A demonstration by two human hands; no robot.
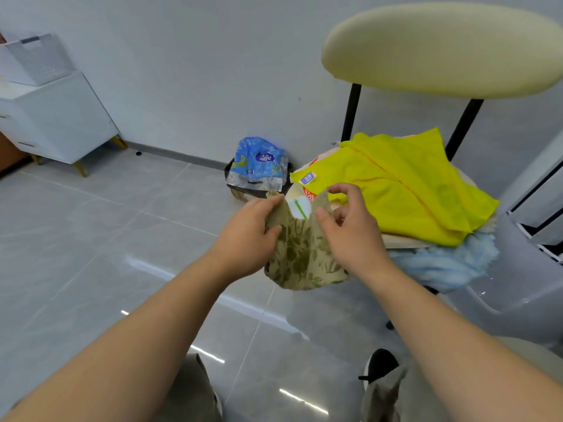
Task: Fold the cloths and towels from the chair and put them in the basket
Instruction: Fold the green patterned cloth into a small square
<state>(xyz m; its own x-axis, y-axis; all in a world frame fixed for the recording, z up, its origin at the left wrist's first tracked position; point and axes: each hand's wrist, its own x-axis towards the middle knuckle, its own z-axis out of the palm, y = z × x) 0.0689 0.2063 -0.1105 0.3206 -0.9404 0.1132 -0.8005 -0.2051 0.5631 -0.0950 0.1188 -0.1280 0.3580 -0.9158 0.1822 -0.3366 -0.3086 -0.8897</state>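
Left hand: fingers curled round the upper corner of a beige leaf-print cloth. Right hand: thumb and curled fingers pinch the opposite edge. The cloth hangs between the hands, just in front of the chair seat. On the seat: yellow cloth, with a fluffy blue towel spilling off under it. Glossy grey tile floor, pale wall. Blue plastic bag at the skirting. Basket far left on a white cabinet, cut off by the frame. Items beneath the yellow cloth are hard to make out.

One chair, one basket, two hands, one patterned cloth, one yellow cloth, one blue towel.
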